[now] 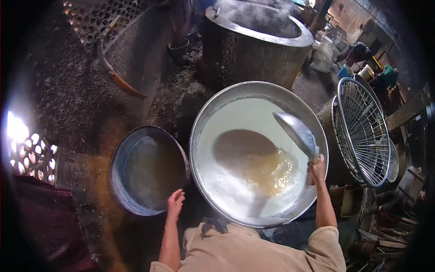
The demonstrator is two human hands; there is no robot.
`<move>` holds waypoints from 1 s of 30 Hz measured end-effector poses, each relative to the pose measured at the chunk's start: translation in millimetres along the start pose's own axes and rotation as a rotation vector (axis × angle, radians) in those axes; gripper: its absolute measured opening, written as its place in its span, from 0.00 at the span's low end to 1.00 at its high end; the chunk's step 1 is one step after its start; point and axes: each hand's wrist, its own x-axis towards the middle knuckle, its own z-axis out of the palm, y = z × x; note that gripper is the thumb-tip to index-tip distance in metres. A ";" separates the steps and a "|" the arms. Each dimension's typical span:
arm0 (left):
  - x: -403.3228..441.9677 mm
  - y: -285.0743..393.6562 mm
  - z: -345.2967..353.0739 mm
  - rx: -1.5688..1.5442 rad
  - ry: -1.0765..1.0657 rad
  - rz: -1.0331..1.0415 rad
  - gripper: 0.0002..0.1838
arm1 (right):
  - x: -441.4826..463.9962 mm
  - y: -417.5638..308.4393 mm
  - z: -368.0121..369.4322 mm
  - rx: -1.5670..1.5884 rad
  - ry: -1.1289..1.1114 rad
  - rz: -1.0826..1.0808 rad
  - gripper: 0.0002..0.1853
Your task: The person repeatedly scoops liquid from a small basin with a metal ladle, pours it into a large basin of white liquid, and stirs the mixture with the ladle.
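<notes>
A large round metal vat (226,186) holds white liquid, with a yellowish disturbed patch toward its right. My right hand (317,168) is wrapped round the handle of a big metal ladle (297,131), whose bowl is tilted above the liquid. To the left, a smaller blue-rimmed tub (121,181) contains cloudy brownish liquid. Beside that tub's lower right edge, my left hand (175,201) hangs with its fingers slightly apart and nothing in it.
Steam rises from a large cauldron (258,40) at the top. A wire basket (364,131) stands close on the right, with wood pieces (394,235) below. Two people bend near buckets (366,72) at the upper right. A dark red cloth (50,222) lies lower left.
</notes>
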 end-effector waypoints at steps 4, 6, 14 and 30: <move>19.8 3.6 40.4 0.189 -0.013 0.254 0.25 | -0.6 -79.0 64.9 -0.316 -0.152 -0.368 0.22; 15.8 13.1 54.1 0.278 0.017 0.267 0.27 | 5.5 -105.5 118.8 -0.479 -0.213 -0.549 0.27; 12.9 20.4 69.0 0.484 -0.107 0.217 0.18 | -52.1 -207.2 240.6 -0.656 -0.422 -0.378 0.32; 11.8 29.8 66.1 0.541 -0.145 0.147 0.18 | -96.0 -50.6 192.1 -0.715 -0.458 -0.113 0.17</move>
